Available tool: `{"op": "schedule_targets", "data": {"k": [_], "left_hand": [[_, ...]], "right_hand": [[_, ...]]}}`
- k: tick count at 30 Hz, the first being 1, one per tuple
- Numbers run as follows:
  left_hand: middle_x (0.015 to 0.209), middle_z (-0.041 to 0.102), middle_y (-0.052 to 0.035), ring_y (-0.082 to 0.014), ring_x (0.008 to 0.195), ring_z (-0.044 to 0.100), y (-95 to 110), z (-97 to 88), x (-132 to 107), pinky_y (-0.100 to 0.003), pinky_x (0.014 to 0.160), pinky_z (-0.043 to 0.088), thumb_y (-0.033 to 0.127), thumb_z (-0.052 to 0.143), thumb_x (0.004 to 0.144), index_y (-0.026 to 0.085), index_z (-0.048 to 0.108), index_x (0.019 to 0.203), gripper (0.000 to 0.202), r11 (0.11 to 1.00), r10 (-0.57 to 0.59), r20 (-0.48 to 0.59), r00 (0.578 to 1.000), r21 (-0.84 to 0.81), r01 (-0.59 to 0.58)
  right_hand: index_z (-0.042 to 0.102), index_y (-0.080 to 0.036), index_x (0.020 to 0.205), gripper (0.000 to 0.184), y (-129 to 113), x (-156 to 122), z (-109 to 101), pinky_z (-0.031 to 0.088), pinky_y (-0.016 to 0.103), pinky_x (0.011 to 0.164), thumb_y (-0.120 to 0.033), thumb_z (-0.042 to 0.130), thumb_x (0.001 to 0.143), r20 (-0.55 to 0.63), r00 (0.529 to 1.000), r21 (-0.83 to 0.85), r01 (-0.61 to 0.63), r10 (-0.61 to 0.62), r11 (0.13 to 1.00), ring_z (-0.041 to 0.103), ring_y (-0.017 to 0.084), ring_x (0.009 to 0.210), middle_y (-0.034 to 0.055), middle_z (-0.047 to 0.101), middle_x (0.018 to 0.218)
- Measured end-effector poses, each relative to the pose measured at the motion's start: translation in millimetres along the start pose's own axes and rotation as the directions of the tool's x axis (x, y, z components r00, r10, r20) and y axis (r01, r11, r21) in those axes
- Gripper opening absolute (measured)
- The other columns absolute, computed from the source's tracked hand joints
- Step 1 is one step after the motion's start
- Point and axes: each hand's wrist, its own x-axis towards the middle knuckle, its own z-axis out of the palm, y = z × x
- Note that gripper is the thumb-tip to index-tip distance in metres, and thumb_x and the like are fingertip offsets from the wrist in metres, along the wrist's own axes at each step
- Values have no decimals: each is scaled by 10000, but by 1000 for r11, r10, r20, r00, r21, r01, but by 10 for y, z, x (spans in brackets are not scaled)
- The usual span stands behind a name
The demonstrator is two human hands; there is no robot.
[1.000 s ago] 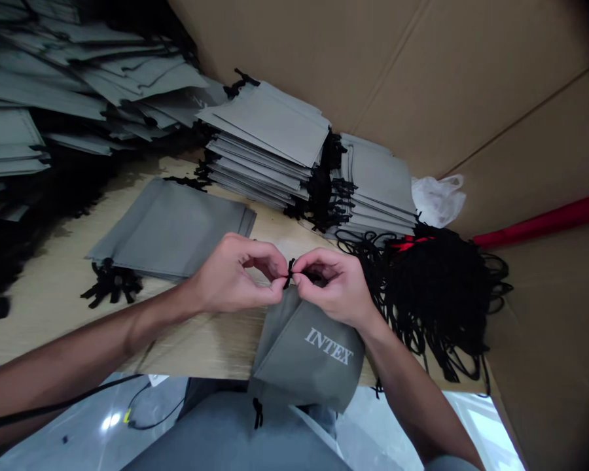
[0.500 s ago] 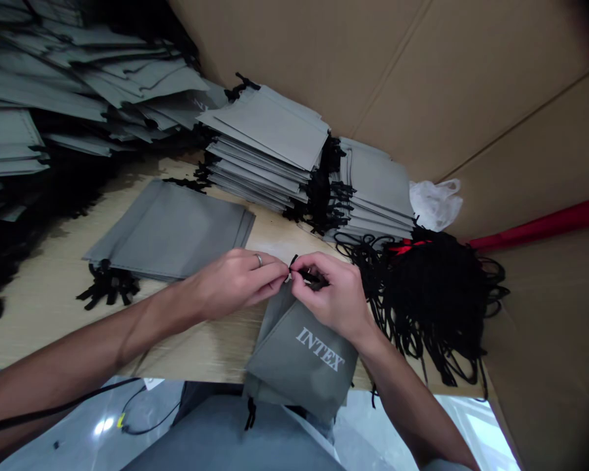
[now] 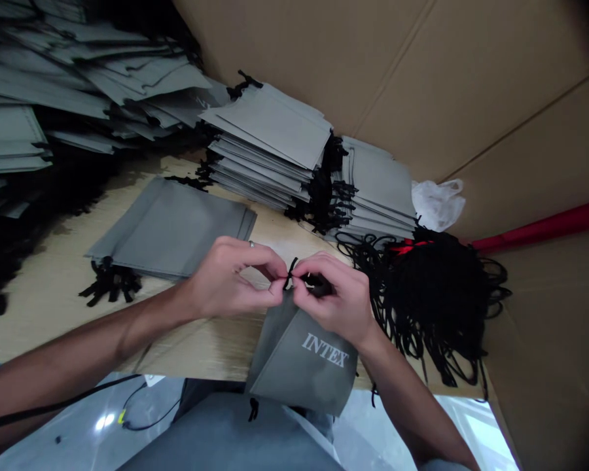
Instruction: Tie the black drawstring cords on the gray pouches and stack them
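Note:
A grey drawstring pouch (image 3: 299, 363) printed INTEX hangs over the wooden table's front edge (image 3: 201, 356). My left hand (image 3: 233, 278) and my right hand (image 3: 336, 297) meet at its top edge. Both pinch the ends of a thin black cord (image 3: 289, 273) between thumb and fingertips. A ring shows on my left hand. The cord's end sticks up between the two pinches. Another black cord end dangles below the pouch's lower edge.
A flat pile of grey pouches (image 3: 174, 226) lies left of my hands. Taller stacks (image 3: 269, 147) stand behind, with another stack (image 3: 377, 190) to their right. A heap of black cords (image 3: 432, 294) lies at right, beside a white plastic bag (image 3: 436, 199). Cardboard walls (image 3: 422, 78) enclose the back and right.
My left hand's fingers stretched flat along the pouch's top half a second ago; now they curl back into a pinch on the cord. The pouch shifted slightly.

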Motion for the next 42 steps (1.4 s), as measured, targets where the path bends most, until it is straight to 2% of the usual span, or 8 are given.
{"op": "schedule_targets", "data": {"k": [5,9,13,19,24,31,36,42], "left_hand": [[739,814,13,-141,621,758,-18,19,5,-200,596,629,119,803,768,223,794,808,112,925,-209,78,975,-308,224],[759,826,27,-126,625,763,-32,-5,15,-187,626,623,136,803,833,231,807,857,98,980,-109,60,992,-163,117],[885,859,30,-106,694,787,-40,-35,24,-169,695,597,137,764,916,232,790,967,111,976,151,38,988,155,-155],[870,820,-4,-116,700,764,-100,8,-20,-212,710,611,117,688,981,181,718,987,71,890,329,113,938,296,-347],[881,800,-9,-125,740,769,-130,33,-60,-228,741,647,134,627,1038,175,670,986,79,841,381,164,910,348,-414],[955,809,-38,-130,815,786,-176,31,-64,-229,789,652,119,605,1054,151,662,1034,68,814,426,176,887,353,-461],[899,805,3,-104,727,753,-135,28,-58,-206,720,600,106,668,999,167,692,988,66,867,368,139,919,306,-393],[748,783,72,-53,609,695,11,-25,10,-132,630,532,63,742,856,205,746,876,144,986,110,78,991,114,-118]], "right_hand": [[767,-223,954,82,-4,-21,19,611,272,644,-192,767,878,34,959,247,-282,282,927,722,139,705,6,790,863],[775,-211,941,72,18,-23,14,613,254,655,-195,774,871,32,938,293,-339,345,894,734,133,710,4,795,854],[782,-225,981,112,19,-20,-11,587,281,679,-170,763,885,-25,958,117,-280,284,953,706,132,722,-2,791,883],[736,-238,1030,157,-38,11,-8,635,347,799,-116,691,943,-20,999,-52,-51,50,997,736,177,835,25,786,937],[699,-218,1141,227,14,-1,-31,640,397,862,-59,639,991,83,983,-165,175,-164,971,712,215,932,91,776,1035],[681,-192,1088,156,71,-21,-43,618,369,853,-65,647,1003,113,983,-181,164,-146,970,683,202,908,76,754,982],[694,-186,1025,116,9,-9,-23,608,333,822,-87,660,975,66,996,-152,68,-59,986,701,179,869,49,745,928],[747,-212,964,140,-20,-6,-41,588,258,713,-112,747,866,44,982,38,-183,182,982,703,123,738,-18,766,870]]}}
